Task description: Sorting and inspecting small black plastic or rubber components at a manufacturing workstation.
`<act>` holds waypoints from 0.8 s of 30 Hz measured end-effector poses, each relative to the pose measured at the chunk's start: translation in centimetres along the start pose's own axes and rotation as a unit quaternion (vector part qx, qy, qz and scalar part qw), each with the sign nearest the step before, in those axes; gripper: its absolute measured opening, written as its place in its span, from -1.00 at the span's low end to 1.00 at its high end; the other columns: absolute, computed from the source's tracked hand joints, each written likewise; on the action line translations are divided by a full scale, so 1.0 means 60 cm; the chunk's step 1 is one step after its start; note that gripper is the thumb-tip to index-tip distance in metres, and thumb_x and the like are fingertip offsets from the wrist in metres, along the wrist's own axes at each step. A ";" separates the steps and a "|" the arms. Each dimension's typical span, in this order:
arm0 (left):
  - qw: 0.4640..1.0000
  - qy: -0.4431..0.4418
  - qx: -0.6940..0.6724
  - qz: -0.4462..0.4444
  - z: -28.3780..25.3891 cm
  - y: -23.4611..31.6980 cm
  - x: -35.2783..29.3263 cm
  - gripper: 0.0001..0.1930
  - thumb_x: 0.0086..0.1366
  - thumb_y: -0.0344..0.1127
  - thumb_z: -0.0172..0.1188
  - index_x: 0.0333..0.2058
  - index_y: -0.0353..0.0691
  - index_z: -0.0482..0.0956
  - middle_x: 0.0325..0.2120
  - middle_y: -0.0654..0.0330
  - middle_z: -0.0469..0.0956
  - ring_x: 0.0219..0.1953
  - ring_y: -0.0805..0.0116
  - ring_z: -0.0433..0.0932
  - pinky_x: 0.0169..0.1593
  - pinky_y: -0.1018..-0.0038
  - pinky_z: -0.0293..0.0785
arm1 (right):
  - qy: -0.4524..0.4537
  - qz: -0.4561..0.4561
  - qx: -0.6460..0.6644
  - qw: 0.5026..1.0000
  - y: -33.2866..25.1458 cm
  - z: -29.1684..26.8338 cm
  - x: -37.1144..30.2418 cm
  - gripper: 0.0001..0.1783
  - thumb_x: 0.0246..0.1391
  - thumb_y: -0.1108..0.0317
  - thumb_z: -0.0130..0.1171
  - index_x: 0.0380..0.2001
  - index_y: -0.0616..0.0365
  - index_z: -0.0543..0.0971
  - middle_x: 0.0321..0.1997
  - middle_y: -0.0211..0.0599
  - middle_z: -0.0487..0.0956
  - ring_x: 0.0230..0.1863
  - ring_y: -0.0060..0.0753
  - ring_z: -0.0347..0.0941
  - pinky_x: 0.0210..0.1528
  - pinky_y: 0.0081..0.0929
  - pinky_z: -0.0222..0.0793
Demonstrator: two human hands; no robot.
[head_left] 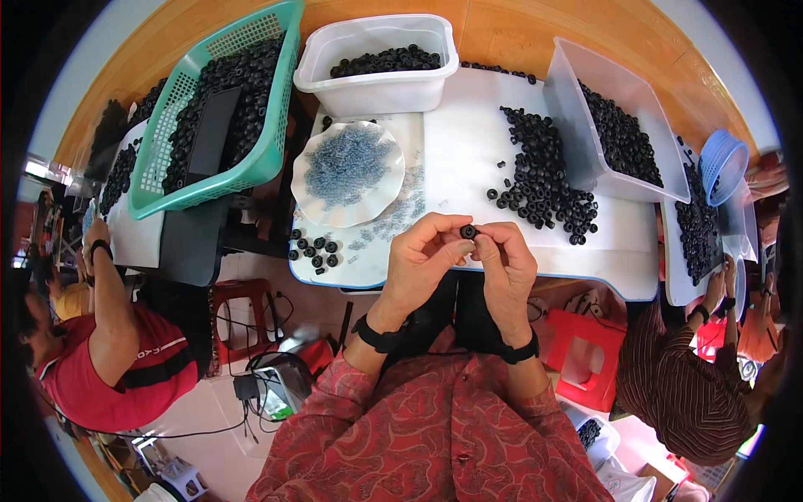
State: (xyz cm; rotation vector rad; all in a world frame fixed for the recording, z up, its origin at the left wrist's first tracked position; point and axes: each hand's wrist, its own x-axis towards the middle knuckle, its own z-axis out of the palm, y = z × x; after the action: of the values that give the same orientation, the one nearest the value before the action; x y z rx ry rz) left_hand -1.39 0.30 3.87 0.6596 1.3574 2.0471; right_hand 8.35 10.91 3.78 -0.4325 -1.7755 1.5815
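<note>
Above the table's front edge I hold a small black round part point(468, 232) with a hole in its middle. Thumb and fingers of my left hand point(421, 261) pinch it from one side, and my right hand point(504, 263) pinches it from the other. Left of my hands, several finished-looking or loose black parts point(317, 251) lie near the table edge. Behind them a white scalloped plate point(308, 197) holds a heap of tiny bluish see-through pieces point(347, 164). To the right spreads a pile of similar black parts point(544, 171).
A green basket point(142, 180) of black parts stands at the left, a white tub point(368, 96) at the back, a translucent bin point(577, 125) at the right. A blue basket point(724, 167) lies farther right. People work on both sides. A red stool point(585, 356) stands below the table.
</note>
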 end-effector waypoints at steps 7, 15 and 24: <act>0.997 0.008 0.058 0.047 0.005 0.026 -0.028 -0.75 0.28 -0.58 0.29 -0.06 -0.35 0.63 -0.33 0.27 0.57 -0.35 0.59 0.56 -0.29 0.66 0.53 | -0.020 -0.032 -0.025 0.999 -0.029 -0.001 -0.013 -0.91 0.28 0.52 0.17 -0.19 0.31 0.59 -0.25 -0.34 0.53 -0.31 -0.59 0.43 -0.26 -0.64 0.37; 0.993 -0.003 0.064 0.098 0.006 0.047 -0.054 -0.77 0.25 -0.59 0.30 -0.10 -0.35 0.64 -0.28 0.24 0.56 -0.37 0.57 0.57 -0.31 0.64 0.54 | -0.052 -0.043 0.013 0.998 -0.060 -0.002 -0.027 -0.94 0.27 0.52 0.19 -0.23 0.30 0.57 -0.26 -0.35 0.52 -0.30 -0.60 0.43 -0.26 -0.65 0.36; 0.992 -0.041 0.044 0.107 0.004 0.055 -0.064 -0.76 0.25 -0.61 0.28 -0.09 -0.39 0.62 -0.28 0.22 0.54 -0.40 0.53 0.58 -0.30 0.63 0.53 | -0.063 -0.029 0.063 0.996 -0.079 0.005 -0.036 -0.92 0.31 0.50 0.15 -0.31 0.26 0.52 -0.32 -0.40 0.49 -0.37 -0.65 0.39 -0.31 -0.66 0.34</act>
State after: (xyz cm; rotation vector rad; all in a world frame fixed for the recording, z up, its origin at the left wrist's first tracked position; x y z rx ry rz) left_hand 0.83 -3.26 6.72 0.9548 1.3853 2.1079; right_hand 10.62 8.33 7.71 -0.2237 -1.7524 1.6996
